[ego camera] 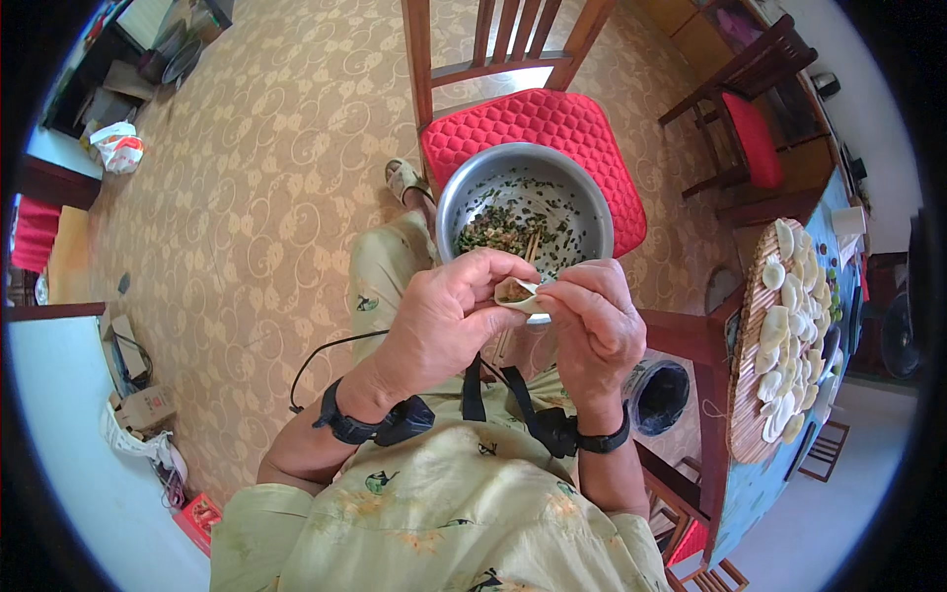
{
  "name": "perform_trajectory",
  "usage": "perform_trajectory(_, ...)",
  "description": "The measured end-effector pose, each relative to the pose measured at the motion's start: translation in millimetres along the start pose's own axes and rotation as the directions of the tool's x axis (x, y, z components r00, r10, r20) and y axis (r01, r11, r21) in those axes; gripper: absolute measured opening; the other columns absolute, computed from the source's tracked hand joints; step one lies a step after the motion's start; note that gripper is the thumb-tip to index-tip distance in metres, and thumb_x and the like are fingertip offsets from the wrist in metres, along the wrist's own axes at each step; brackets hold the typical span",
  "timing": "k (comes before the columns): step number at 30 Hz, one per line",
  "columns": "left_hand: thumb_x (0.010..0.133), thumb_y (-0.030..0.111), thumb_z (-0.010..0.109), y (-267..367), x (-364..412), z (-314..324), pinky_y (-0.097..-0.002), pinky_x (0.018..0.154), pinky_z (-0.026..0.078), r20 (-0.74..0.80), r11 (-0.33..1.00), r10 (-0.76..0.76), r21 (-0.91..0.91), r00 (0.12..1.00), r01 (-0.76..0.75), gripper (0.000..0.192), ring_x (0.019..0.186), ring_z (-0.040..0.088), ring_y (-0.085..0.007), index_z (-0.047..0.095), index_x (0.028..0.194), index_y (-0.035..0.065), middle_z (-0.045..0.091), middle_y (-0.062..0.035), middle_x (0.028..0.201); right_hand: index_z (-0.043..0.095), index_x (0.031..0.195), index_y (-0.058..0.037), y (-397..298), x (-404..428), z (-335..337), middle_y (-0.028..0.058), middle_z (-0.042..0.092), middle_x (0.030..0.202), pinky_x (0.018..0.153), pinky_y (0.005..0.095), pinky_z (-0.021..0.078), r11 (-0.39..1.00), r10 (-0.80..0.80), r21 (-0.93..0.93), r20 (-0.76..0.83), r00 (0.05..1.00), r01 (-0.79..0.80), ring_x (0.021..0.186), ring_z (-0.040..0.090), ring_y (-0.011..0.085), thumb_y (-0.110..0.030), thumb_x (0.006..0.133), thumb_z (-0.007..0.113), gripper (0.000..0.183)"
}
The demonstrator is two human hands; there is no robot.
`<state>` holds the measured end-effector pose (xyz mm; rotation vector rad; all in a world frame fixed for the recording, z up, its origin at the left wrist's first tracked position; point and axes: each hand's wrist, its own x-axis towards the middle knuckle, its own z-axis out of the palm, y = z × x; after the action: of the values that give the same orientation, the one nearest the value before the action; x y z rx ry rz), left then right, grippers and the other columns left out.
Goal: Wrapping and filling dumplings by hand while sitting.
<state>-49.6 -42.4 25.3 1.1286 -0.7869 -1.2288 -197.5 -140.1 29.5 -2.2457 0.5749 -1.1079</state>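
Observation:
Between my two hands is a dumpling wrapper (pixel 519 293) with minced filling showing in its open fold. The thumb and fingers of my left hand (pixel 459 318) hold it from one side. My right hand (pixel 595 318) pinches the other end of its edge. Just beyond the hands a metal bowl (pixel 451 200) holds chopped green and meat filling (pixel 492 231), with smears of it up the wall. Wooden chopsticks (pixel 533 246) rest in the bowl, partly hidden by my hands. The bowl stands on a red quilted seat cushion (pixel 503 118).
To my right, a woven tray (pixel 749 370) of several dumplings lies on a table with a blue cover (pixel 762 492). A lined waste bin (pixel 658 398) stands on the floor beside the table leg. Another chair (pixel 747 140) is at the upper right, and cardboard boxes (pixel 144 407) lie left.

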Motion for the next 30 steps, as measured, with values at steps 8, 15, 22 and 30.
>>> perform_trajectory(8,0.083,-0.015,0.058,1,2,1,-0.0299,0.096,0.052,-0.037,0.964,0.119,0.245,0.992,-0.107,0.046,0.115,0.061,-0.0187,0.05,0.126,-0.0016,0.063,-0.0125,0.119,0.072,0.091,-0.0024,-4,0,1,0.0072,0.061,0.081,0.063,0.031,0.0469,0.999,0.039,0.004,0.101,0.994,-0.04,0.074,0.059,0.0222,-0.001,0.069,0.078,0.023)
perform_trajectory(15,0.083,-0.015,0.06,6,-2,-2,-0.0283,0.091,0.054,-0.046,0.975,0.046,0.218,0.998,-0.035,0.04,0.106,0.064,-0.0167,0.056,0.121,-0.0027,0.063,-0.0113,0.116,0.071,0.087,-0.0014,-2,-4,4,0.0077,0.062,0.081,0.061,0.0303,0.0468,0.997,0.078,0.009,0.001,0.997,-0.078,0.072,0.059,0.0209,0.002,0.071,0.077,0.018)
perform_trajectory(22,0.083,-0.004,0.069,9,-2,-11,-0.0216,0.069,0.054,-0.093,0.968,0.125,0.229,0.988,-0.101,0.02,0.08,0.063,-0.0093,0.067,0.102,-0.0013,0.065,-0.005,0.092,0.071,0.085,-0.0006,-6,-4,-2,0.0087,0.063,0.081,0.062,0.029,0.0473,0.97,0.205,0.126,0.043,0.978,-0.209,0.072,0.06,0.0199,0.002,0.073,0.076,0.013)
perform_trajectory(30,0.083,0.0,0.071,-3,9,-13,-0.0239,0.062,0.047,-0.045,0.895,0.31,0.352,0.95,-0.276,0.008,0.069,0.058,-0.009,0.064,0.087,-0.0012,0.061,-0.0042,0.078,0.071,0.087,-0.0011,-8,-5,-2,0.0097,0.064,0.081,0.062,0.0289,0.048,0.972,0.199,0.11,0.087,0.976,-0.208,0.073,0.062,0.0204,0.002,0.075,0.075,0.013)
